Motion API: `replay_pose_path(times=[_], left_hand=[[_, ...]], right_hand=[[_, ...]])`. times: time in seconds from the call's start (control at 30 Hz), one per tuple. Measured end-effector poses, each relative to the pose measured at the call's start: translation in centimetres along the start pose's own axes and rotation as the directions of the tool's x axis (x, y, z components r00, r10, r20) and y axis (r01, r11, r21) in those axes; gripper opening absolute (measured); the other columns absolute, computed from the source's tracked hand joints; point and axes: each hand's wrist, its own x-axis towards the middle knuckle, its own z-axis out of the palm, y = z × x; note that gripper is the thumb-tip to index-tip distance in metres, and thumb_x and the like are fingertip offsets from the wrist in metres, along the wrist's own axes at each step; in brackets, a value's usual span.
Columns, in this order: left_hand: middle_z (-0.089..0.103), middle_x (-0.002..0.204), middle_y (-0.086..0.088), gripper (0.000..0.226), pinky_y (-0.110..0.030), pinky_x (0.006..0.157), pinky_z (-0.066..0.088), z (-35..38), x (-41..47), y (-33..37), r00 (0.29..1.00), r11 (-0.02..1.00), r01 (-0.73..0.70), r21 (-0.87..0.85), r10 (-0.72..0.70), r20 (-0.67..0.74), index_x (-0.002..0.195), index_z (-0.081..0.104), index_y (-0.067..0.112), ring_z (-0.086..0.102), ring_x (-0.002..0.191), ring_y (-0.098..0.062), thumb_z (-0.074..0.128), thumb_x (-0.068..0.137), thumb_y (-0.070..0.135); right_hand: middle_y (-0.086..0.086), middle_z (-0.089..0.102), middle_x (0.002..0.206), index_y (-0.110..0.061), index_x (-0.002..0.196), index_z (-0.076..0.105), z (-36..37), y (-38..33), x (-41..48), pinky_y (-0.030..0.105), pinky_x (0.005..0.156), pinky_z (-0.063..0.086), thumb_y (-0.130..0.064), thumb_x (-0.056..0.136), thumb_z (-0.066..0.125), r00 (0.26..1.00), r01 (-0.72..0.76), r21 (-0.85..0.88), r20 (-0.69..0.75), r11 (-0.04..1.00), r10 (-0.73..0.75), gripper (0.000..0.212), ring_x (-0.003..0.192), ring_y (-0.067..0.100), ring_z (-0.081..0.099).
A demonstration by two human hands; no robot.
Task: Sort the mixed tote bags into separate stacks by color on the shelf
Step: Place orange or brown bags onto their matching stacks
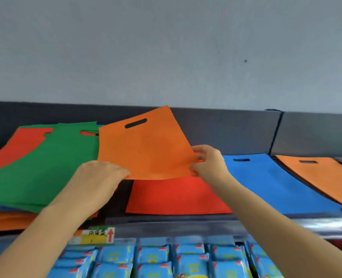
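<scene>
Shelf [176, 223] below grey wall [166, 47]: left grip [100, 175] and right grip [210, 163] each pinch the lower edge of orange bag [146, 149], raised tilted over red bag [176, 197]; green-topped mixed pile [35, 167] left of it, blue bag [276, 183] and orange stack [326, 177] right.

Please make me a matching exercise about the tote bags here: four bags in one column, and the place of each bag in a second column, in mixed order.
Bags
1. green bag
2. single red bag
3. blue bag
4. lifted orange bag

Places
a. flat on the shelf, just right of the single red bag
b. held above the shelf by the left hand and the right hand
c. on top of the mixed pile at the left
d. flat in the middle, below the lifted bag

Pairs: 1-c, 2-d, 3-a, 4-b
</scene>
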Motion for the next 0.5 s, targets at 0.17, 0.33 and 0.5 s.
replay_pose_path(times=[0.17, 0.33, 0.5], left_hand=[[0.070, 0.069, 0.015, 0.056, -0.026, 0.036, 0.045, -0.1, 3.2, 7.1, 0.987, 0.989, -0.126, -0.075, 0.117, -0.106, 0.086, 0.074, 0.035, 0.065, 0.052, -0.012, 0.088, 0.041, 0.003], [0.071, 0.074, 0.013, 0.063, -0.026, 0.039, 0.049, -0.5, 7.9, 16.4, 0.956, 0.959, -0.239, -0.154, 0.205, -0.210, 0.087, 0.075, 0.029, 0.067, 0.058, -0.010, 0.086, 0.032, -0.001], [0.068, 0.071, 0.014, 0.068, -0.024, 0.038, 0.050, -0.6, 12.8, 26.9, 0.940, 0.930, -0.299, -0.215, 0.249, -0.232, 0.088, 0.074, 0.029, 0.065, 0.057, -0.010, 0.083, 0.030, -0.005]], right_hand=[[0.002, 0.065, 0.099, -0.027, 0.095, 0.061, -8.3, 3.8, -0.3, 0.038, 0.071, 0.057, 0.008, 0.078, 0.048, 0.979, -0.011, -0.007, -0.206, 1.000, 0.009, 0.041, 0.087, 0.024, 0.063], [0.000, 0.061, 0.096, -0.024, 0.103, 0.059, -17.4, 7.8, -0.5, 0.025, 0.043, 0.040, 0.008, 0.084, 0.045, 0.943, -0.033, -0.037, -0.332, 0.999, 0.018, 0.039, 0.064, 0.018, 0.057], [0.004, 0.065, 0.095, -0.020, 0.108, 0.064, -27.9, 12.3, -0.3, 0.025, 0.052, 0.044, 0.009, 0.081, 0.048, 0.895, -0.084, -0.066, -0.444, 0.994, 0.046, 0.042, 0.067, 0.017, 0.057]])
